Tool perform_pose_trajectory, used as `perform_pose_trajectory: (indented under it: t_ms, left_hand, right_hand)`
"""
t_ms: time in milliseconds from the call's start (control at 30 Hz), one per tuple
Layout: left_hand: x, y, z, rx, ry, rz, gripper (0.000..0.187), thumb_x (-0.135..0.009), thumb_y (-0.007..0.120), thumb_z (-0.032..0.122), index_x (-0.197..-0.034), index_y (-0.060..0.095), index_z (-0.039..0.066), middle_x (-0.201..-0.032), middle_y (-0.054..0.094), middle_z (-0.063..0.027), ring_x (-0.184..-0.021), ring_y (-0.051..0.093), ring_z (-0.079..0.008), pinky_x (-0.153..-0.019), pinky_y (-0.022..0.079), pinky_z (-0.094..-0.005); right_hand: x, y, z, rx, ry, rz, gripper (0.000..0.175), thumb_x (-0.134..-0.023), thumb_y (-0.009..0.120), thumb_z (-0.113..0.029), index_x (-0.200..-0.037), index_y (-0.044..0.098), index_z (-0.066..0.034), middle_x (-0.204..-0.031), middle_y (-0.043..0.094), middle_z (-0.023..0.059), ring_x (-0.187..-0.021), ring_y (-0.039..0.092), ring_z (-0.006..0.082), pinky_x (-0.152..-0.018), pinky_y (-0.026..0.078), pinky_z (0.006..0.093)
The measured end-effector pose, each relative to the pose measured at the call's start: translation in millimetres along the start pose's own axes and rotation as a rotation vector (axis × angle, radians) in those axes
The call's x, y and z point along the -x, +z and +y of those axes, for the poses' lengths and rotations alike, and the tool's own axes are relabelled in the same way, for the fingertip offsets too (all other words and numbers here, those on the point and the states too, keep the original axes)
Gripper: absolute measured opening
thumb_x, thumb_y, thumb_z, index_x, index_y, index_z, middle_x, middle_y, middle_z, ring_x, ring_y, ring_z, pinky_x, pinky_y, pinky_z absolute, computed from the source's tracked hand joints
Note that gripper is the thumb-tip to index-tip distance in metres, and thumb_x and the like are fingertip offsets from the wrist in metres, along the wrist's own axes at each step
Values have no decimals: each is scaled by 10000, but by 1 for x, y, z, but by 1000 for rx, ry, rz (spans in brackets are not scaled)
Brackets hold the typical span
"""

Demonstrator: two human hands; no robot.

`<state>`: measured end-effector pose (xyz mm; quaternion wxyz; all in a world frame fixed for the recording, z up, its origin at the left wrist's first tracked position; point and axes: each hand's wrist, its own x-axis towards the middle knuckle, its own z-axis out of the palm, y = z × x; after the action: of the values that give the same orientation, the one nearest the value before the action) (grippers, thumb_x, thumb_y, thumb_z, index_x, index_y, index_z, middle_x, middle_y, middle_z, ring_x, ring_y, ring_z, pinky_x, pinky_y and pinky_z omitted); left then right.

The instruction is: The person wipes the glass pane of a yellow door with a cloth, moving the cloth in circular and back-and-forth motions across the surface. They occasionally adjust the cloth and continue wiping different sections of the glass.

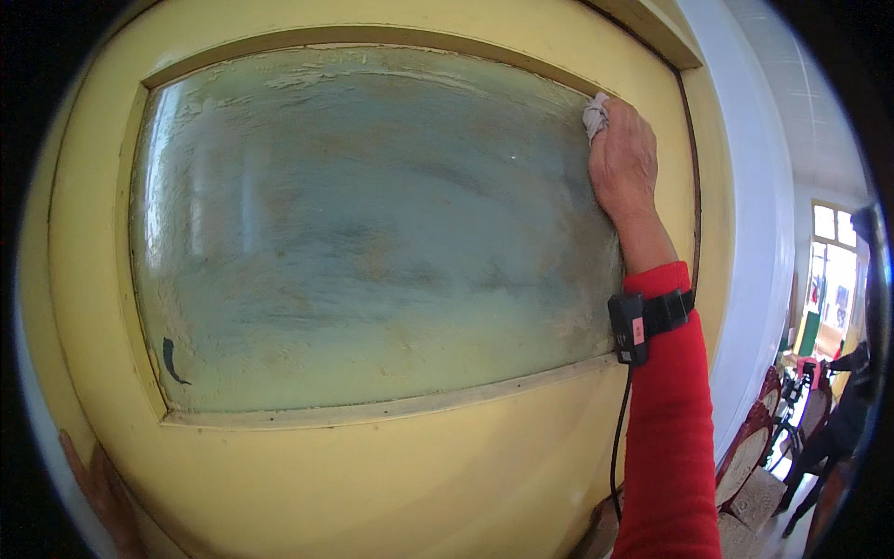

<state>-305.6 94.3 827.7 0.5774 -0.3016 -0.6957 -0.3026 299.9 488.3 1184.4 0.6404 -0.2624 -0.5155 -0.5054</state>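
Observation:
A crumpled whitish cloth or paper wad [596,117] is bunched in my right hand [624,157], which presses it at the upper right corner of a glass pane [391,209]. Streaks, brownish smears and flaky residue cover the pane, most thickly along its top edge. A dark curved mark [172,362] shows near its lower left corner. Around the glass runs a yellow painted frame [363,475]. At the lower left, my left hand [105,489] rests by the frame's outer edge, partly cut off and dim; whether it holds anything cannot be told.
A black device [628,328] is strapped over my red right sleeve, its cable hanging down. Beyond the white wall [754,175] at right are patterned chairs [746,454], a person in dark clothing [831,426] and a bright doorway [831,293].

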Motion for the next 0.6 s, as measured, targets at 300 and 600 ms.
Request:
perform_pose_trajectory:
  t_ms: [300, 600]
  left_hand:
    - [-4, 0, 0, -113, 206, 120, 244, -1022, 522, 54, -1232, 637, 12, -1639, 279, -203, -1531, 238, -392, -1241, 286, -514]
    - [-6, -10, 15, -13, 124, 62, 229, -1005, 517, -11, -1202, 631, -34, -1613, 299, -241, -1510, 266, -428, -1243, 282, -518]
  right_hand:
    - [26, -15, -4, 69, 61, -121, 320, -963, 493, -138, -1260, 556, -37, -1163, 633, 242, -1069, 595, 432, -943, 457, 525]
    - [0, 20, -92, -123, -69, 142, 376, -973, 520, -184, -1284, 638, -9, -1334, 627, 222, -1257, 559, 415, -1116, 416, 480]
